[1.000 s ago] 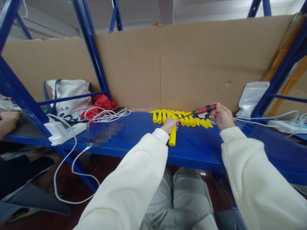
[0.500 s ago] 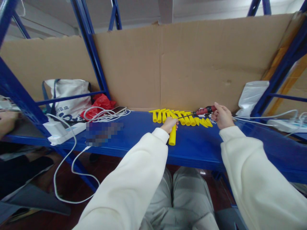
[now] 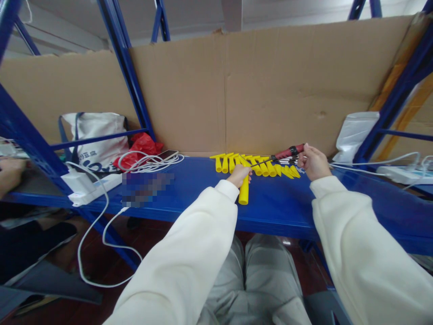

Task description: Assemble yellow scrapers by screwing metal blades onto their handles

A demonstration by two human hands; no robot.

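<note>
My left hand (image 3: 239, 176) is closed around a yellow tube-like handle (image 3: 243, 196), whose hollow-looking lower end points towards me. My right hand (image 3: 314, 163) grips the end of a screwdriver (image 3: 288, 154) with a red and black handle. Its thin shaft slants down leftwards to my left hand, where my fingers hide the tip. Behind my hands, several T-shaped yellow pieces (image 3: 271, 169) lie in a row on the blue shelf (image 3: 270, 203). Several small flat yellow pieces (image 3: 287, 172) lie beside them, and slim black-and-white items (image 3: 287, 161) sit behind these.
A cardboard panel (image 3: 189, 90) closes the back. Leftwards are a power strip (image 3: 98, 189), coiled white cable (image 3: 152, 163), a red plastic bag (image 3: 142, 143) and a cloth bag (image 3: 98, 135). A white pouch (image 3: 355, 135) leans at right. Another person's hand (image 3: 11, 174) shows far left.
The screwdriver's handle has risen slightly and tilts a little more steeply. My left hand stays in place on the yellow handle.
</note>
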